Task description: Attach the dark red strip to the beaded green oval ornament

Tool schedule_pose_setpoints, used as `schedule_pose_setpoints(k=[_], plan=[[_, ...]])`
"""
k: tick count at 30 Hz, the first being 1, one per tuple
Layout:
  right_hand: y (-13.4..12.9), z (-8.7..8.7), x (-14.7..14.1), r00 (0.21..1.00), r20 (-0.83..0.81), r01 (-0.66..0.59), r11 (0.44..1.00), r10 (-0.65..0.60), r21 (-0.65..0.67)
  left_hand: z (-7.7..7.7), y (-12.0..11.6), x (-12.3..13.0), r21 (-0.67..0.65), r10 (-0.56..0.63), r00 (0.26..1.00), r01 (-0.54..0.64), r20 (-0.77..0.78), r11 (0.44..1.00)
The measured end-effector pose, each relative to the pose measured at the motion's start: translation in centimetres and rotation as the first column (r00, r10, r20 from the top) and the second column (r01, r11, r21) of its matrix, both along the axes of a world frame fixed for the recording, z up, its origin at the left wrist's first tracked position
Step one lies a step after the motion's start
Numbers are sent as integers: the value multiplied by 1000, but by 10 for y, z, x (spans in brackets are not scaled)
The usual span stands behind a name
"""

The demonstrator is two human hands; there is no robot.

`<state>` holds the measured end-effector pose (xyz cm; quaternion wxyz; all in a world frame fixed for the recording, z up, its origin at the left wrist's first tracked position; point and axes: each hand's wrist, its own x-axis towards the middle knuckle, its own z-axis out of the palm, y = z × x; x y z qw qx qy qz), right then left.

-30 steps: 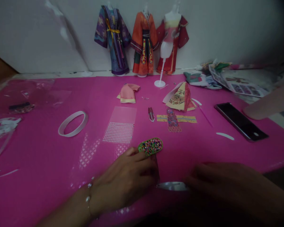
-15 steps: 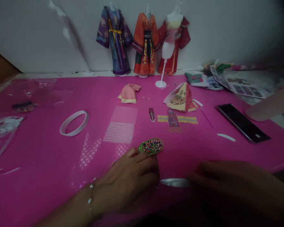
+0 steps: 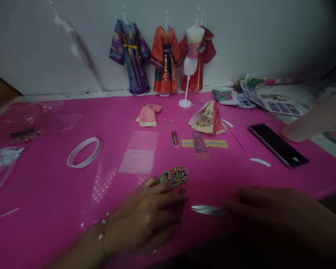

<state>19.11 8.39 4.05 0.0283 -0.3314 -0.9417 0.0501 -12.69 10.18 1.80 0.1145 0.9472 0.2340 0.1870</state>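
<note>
My left hand (image 3: 147,216) is closed low in the middle of the pink table, a bracelet on its wrist. At its fingertips shows a bit of a small dark red strip (image 3: 182,190); most of it is hidden by the fingers. Just beyond them lies a green oval tray (image 3: 186,172) of many-coloured beads. In the shadow at the lower right my right hand (image 3: 274,216) is closed on a silver metal tool with a tapered blade shape (image 3: 207,210). Its tip points left, apart from my left fingers. The tool's rear end is hidden in the hand.
A sheet of rhinestones (image 3: 138,161), a white ring of tape (image 3: 71,160), a pink doll top (image 3: 148,115), crossed fabric strips (image 3: 201,145) and a folded skirt piece (image 3: 208,117) lie around. A phone (image 3: 278,145) is at right. Dressed doll stands (image 3: 165,59) line the wall.
The camera view has tilted and shifted slightly. Less of the dark red strip shows beside my left fingers. My right hand still holds the silver tool, now angled a little differently.
</note>
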Motion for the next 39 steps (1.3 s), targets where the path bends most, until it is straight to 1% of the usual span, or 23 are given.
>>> schedule_pose_setpoints(k=[2, 4, 7, 9, 11, 13, 15, 16, 18, 20, 22, 26, 28, 32, 33, 36, 39], plan=[[0, 1, -1, 1000, 5, -17, 1000, 17, -7, 1, 2, -3, -78, -22, 1000, 21, -19, 997], [-1, 1, -1, 1000, 5, -14, 1000, 14, -7, 3, 3, -5, -123, -14, 1000, 14, 6, 992], [-3, 2, -2, 1000, -4, 7, 1000, -7, 13, 2, 3, -5, -183, 30, 990, -4, 140, 983], [-4, 1, 0, 1000, 3, 2, 1000, -2, 27, 1, 3, -5, -269, 112, 964, -44, 242, 962], [-5, 0, 1, 999, 37, -8, 1000, 7, 18, -2, 3, -5, -394, 248, 922, -118, 297, 912], [-5, -2, 3, 996, 89, -10, 1000, 11, -3, -7, 3, -5, -523, 391, 865, -186, 315, 832], [-4, -4, 5, 993, 116, -7, 1000, 8, -11, -14, 4, -5, -615, 491, 800, -202, 345, 762], [-4, -6, 5, 994, 113, -11, 1000, 12, -8, -17, 5, -5, -629, 521, 773, -210, 363, 749], [-4, -7, 5, 995, 95, -27, 1000, 26, 7, -24, 7, -4, -598, 557, 740, -266, 376, 756], [-4, -7, 4, 996, 80, -37, 999, 36, 12, -29, 10, -4, -528, 571, 738, -342, 361, 777], [-3, -6, 2, 998, 58, -38, 999, 37, 14, -30, 12, -3, -469, 574, 742, -393, 345, 791], [-3, -3, -3, 999, 11, -36, 999, 36, 21, -24, 14, 0, -368, 553, 757, -433, 348, 823], [-4, -2, -3, 1000, -7, -20, 1000, 20, 14, -21, 14, 1, -316, 530, 778, -437, 338, 842], [-9, -6, 3, 1000, -12, 11, 998, -12, -60, -19, 12, 1, -224, 493, 815, -442, 305, 869], [-11, -8, 5, 1000, -1, 27, 997, -27, -74, -19, 12, 0, -211, 489, 816, -443, 307, 872], [-14, -13, 10, 1000, 0, 21, 995, -22, -99, -15, 9, -2, -151, 480, 808, -457, 341, 876], [-14, -14, 9, 998, -56, 19, 998, -23, -65, -5, 5, -3, -15, 467, 805, -496, 366, 868]])
